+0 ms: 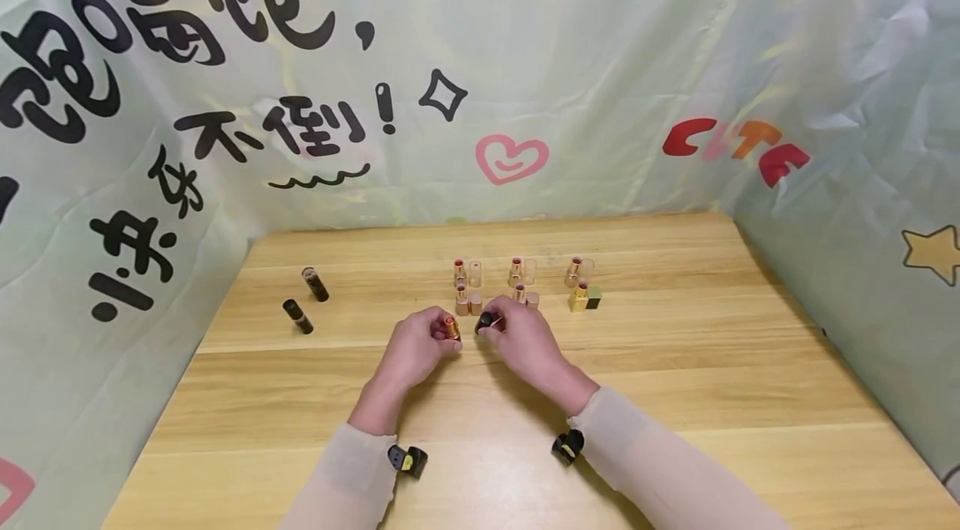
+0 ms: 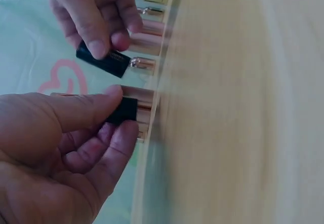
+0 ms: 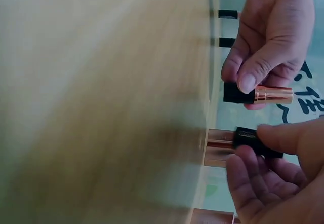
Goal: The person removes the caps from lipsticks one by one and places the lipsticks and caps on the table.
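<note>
My left hand (image 1: pixel 414 349) pinches the black base of an uncapped lipstick (image 1: pixel 452 328); its gold tube and red tip point up. In the right wrist view that gold tube (image 3: pixel 273 95) shows clear of the thumb. A black lipstick cap (image 1: pixel 485 320) is between the thumb and fingers of my right hand (image 1: pixel 527 344), slightly tilted. The cap (image 3: pixel 245 139) and the lipstick are apart, side by side above the table. Just behind the hands stand open rose-gold lipsticks (image 1: pixel 461 301), each with its cap beside it; my right hand partly hides one pair.
Behind, a row of open lipsticks (image 1: pixel 515 272) stands with clear caps. A gold lipstick (image 1: pixel 579 298) and its dark square cap (image 1: pixel 593 298) are on the right. Two black tubes (image 1: pixel 297 317) stand at the left of the wooden table (image 1: pixel 247 397). Printed cloth walls (image 1: pixel 600 97) enclose the table.
</note>
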{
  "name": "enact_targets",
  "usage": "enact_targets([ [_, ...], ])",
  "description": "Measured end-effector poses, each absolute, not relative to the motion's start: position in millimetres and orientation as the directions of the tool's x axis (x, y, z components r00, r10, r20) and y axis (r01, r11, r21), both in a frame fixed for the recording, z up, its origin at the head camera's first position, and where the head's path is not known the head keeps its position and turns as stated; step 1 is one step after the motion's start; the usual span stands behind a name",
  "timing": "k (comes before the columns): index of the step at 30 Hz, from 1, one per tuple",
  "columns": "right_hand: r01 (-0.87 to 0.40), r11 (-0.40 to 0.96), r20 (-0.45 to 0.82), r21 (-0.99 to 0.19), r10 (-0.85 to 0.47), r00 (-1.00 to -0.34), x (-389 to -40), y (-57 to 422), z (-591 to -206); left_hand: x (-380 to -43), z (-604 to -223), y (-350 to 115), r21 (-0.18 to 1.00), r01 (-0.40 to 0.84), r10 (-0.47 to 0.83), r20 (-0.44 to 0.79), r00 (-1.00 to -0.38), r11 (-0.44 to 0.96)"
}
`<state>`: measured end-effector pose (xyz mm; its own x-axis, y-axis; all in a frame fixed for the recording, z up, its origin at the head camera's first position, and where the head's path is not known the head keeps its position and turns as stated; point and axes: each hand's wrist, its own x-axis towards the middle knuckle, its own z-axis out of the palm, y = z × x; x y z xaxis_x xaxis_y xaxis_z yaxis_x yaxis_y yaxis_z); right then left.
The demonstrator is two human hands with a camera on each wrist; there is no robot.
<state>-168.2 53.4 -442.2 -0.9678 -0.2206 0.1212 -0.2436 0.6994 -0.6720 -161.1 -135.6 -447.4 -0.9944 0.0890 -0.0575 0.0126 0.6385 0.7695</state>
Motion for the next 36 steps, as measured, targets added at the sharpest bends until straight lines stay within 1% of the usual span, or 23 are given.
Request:
enact_targets([
  [3, -0.278, 0.741, 0.099, -0.611, -0.277, -0.956, -169.9, 49.5, -443.4, -162.7, -450.1, -133.5, 0.756, 0.022, 0.105, -0.062, -0.993, 0.654],
  [7, -0.298, 0.768, 0.063, -0.567, -0.32, -0.945, -171.8, 47.4, -445.2, -165.6, -452.9, -130.5, 0.74, 0.034, 0.134, -0.076, -0.988, 0.672],
  [16, -0.306, 0.772, 0.055, -0.557, -0.333, -0.941, -174.4, 45.3, -446.4, -169.3, -454.0, -128.7, 0.706, 0.064, 0.144, -0.054, -0.988, 0.705],
  [36, -0.309, 0.775, 0.038, -0.552, -0.347, -0.937, -175.4, 44.9, -450.3, -168.5, -454.3, -124.5, 0.719, 0.077, 0.144, -0.032, -0.989, 0.691],
])
